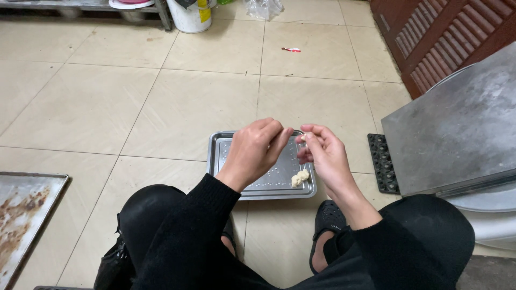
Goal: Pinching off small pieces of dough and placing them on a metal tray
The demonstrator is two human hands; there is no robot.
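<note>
My left hand (257, 149) and my right hand (324, 156) are held close together above a perforated metal tray (219, 156) on the tiled floor. Their fingertips meet around a small pale piece of dough (303, 137), pinched mostly by the right hand; how much the left hand grips it I cannot tell. A small pale dough lump (300, 178) lies on the tray near its front right corner, just below my right hand. Black sleeves and trousers cover my arms and knees.
A stained baking sheet (24, 215) lies at the front left. A large metal plate (457, 129) rests on a white tub at the right, beside a black mat (382, 161). A white bucket (189, 16) and a shelf stand at the back.
</note>
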